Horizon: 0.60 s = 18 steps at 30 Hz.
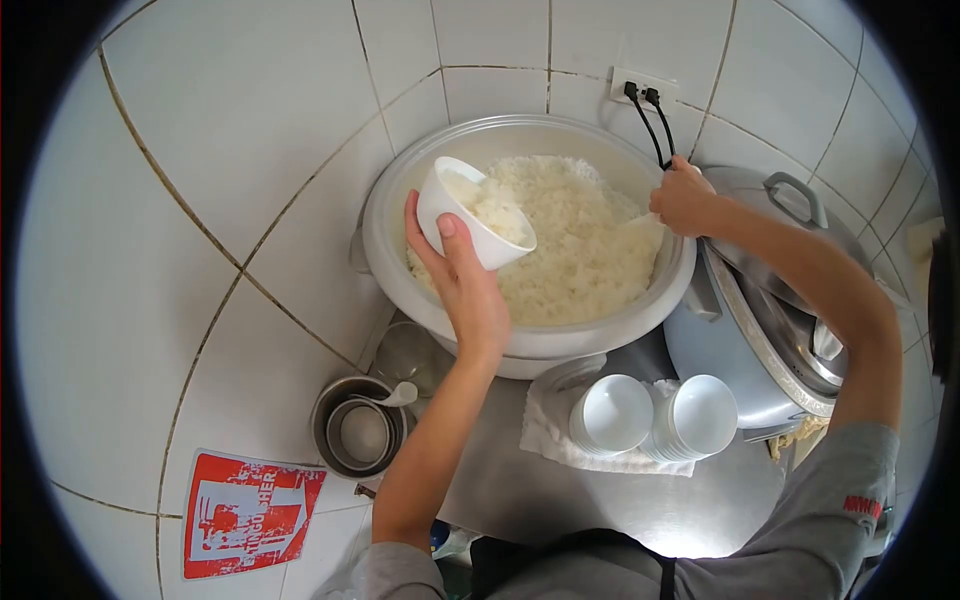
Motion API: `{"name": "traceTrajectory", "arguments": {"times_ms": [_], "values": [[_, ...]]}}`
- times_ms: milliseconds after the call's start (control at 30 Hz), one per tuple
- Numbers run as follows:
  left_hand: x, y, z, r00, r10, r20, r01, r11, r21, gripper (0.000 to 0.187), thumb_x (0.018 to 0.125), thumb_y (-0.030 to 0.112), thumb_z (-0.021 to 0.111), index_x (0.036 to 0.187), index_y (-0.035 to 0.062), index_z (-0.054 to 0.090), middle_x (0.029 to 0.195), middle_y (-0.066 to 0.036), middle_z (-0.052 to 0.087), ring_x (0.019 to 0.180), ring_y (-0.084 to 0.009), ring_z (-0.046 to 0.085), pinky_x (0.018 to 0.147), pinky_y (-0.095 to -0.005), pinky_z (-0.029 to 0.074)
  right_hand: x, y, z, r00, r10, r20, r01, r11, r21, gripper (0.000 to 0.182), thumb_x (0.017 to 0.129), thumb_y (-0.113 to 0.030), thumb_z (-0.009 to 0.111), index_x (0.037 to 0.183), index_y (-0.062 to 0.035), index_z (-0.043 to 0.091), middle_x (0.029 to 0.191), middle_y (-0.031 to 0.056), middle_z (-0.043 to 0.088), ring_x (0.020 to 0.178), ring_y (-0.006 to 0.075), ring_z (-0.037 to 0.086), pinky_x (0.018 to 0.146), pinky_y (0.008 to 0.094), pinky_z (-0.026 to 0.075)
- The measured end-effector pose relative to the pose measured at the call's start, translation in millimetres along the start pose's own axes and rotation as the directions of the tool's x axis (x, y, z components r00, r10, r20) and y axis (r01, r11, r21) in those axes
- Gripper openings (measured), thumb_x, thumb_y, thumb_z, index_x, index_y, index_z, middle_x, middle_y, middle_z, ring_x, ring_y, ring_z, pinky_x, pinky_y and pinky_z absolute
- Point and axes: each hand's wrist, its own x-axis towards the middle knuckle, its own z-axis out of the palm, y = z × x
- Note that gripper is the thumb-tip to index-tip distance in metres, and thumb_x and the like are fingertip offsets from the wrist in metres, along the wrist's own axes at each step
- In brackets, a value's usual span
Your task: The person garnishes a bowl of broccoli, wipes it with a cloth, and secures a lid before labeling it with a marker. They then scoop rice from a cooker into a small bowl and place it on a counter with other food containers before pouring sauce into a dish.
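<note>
My left hand (465, 285) grips a white bowl (490, 245), tilted to the right above a large round pot (540, 345). Some cooked rice sits inside the bowl. More cooked rice (570, 250) fills much of the pot. Over the pot's right rim, my right hand (685, 200) is closed around a rice paddle, its pale blade (638, 232) down at the rice. Part of the blade blends into the rice, and my fingers cover most of the handle.
Two stacks of white bowls (612, 414) (704, 414) stand on a folded cloth (545, 425) on the metal counter (610, 505). Nested metal containers (360, 435) with a white spoon (402, 394) are at left. A lidded cooker (715, 340) stands right; plugged-in cords (650, 120) hang behind.
</note>
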Motion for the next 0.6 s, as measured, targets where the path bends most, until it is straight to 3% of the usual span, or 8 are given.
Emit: {"name": "traceTrajectory", "arguments": {"times_ms": [133, 233, 333, 400, 500, 567, 600], "values": [[0, -2, -2, 1.0, 0.021, 0.0, -0.021, 0.993, 0.116, 0.061, 0.092, 0.046, 0.038, 0.139, 0.0143, 0.015, 0.133, -0.016, 0.029, 0.12, -0.0249, 0.035, 0.097, -0.0336, 0.031, -14, -12, -8, 0.997, 0.058, 0.06, -0.063, 0.995, 0.081, 0.012, 0.07, -0.02, 0.062, 0.081, -0.0173, 0.064, 0.071, 0.0006, 0.062, 0.073, 0.0174, 0.059, 0.081, 0.0361, 0.027], [1, -4, -1, 0.999, 0.04, 0.017, -0.042, 0.988, 0.15, 0.06, 0.093, 0.045, 0.037, 0.139, 0.0115, 0.016, 0.133, -0.017, 0.03, 0.119, -0.0251, 0.036, 0.098, -0.0321, 0.029, -23, -18, -12, 0.999, 0.023, 0.034, -0.024, 0.999, 0.042, 0.01, 0.069, -0.019, 0.062, 0.078, -0.0182, 0.064, 0.069, 0.0007, 0.061, 0.073, 0.0167, 0.059, 0.08, 0.0367, 0.027], [0, -2, 2, 0.999, 0.029, 0.021, -0.032, 0.989, 0.145, 0.061, 0.093, 0.045, 0.037, 0.138, 0.0104, 0.016, 0.133, -0.017, 0.03, 0.118, -0.0255, 0.036, 0.099, -0.0317, 0.028, -26, -29, -16, 1.0, -0.006, -0.022, 0.008, 0.993, 0.117, 0.007, 0.067, -0.017, 0.062, 0.073, -0.018, 0.064, 0.067, 0.0005, 0.061, 0.071, 0.0167, 0.059, 0.078, 0.0371, 0.027], [-2, -2, 2, 0.999, 0.01, 0.032, -0.014, 0.991, 0.134, 0.061, 0.093, 0.045, 0.037, 0.138, 0.0104, 0.016, 0.133, -0.017, 0.03, 0.118, -0.0256, 0.037, 0.099, -0.0318, 0.028, -26, -40, -19, 0.989, -0.032, -0.144, 0.05, 0.991, 0.121, 0.004, 0.066, -0.017, 0.062, 0.07, -0.018, 0.063, 0.065, 0.0005, 0.061, 0.069, 0.0174, 0.058, 0.078, 0.0372, 0.027], [1, -4, 0, 0.999, 0.016, 0.035, -0.022, 0.984, 0.176, 0.061, 0.093, 0.045, 0.037, 0.138, 0.0103, 0.016, 0.133, -0.017, 0.029, 0.118, -0.0259, 0.037, 0.099, -0.0321, 0.028, -26, -51, -31, 0.993, -0.04, -0.108, 0.052, 0.993, 0.109, 0.0, 0.067, -0.018, 0.062, 0.067, -0.0177, 0.062, 0.065, 0.0009, 0.061, 0.067, 0.0175, 0.058, 0.077, 0.0371, 0.027], [2, -5, -2, 0.998, -0.002, 0.063, -0.009, 0.986, 0.168, 0.062, 0.091, 0.049, 0.038, 0.138, 0.0159, 0.015, 0.137, -0.013, 0.025, 0.125, -0.0271, 0.032, 0.097, -0.0453, 0.037, -25, -54, -26, 0.992, -0.042, -0.122, 0.062, 0.984, 0.167, 0.001, 0.067, -0.017, 0.062, 0.067, -0.0175, 0.062, 0.065, 0.0012, 0.061, 0.066, 0.0177, 0.058, 0.076, 0.0369, 0.027], [2, -5, -2, 0.998, -0.002, 0.063, -0.009, 0.985, 0.171, 0.062, 0.091, 0.049, 0.038, 0.138, 0.0159, 0.015, 0.137, -0.013, 0.025, 0.125, -0.0271, 0.032, 0.097, -0.0453, 0.037, -24, -56, -24, 0.991, -0.04, -0.132, 0.069, 0.972, 0.224, 0.002, 0.067, -0.016, 0.063, 0.066, -0.0173, 0.061, 0.064, 0.0016, 0.06, 0.065, 0.0179, 0.057, 0.075, 0.0367, 0.027]]}}
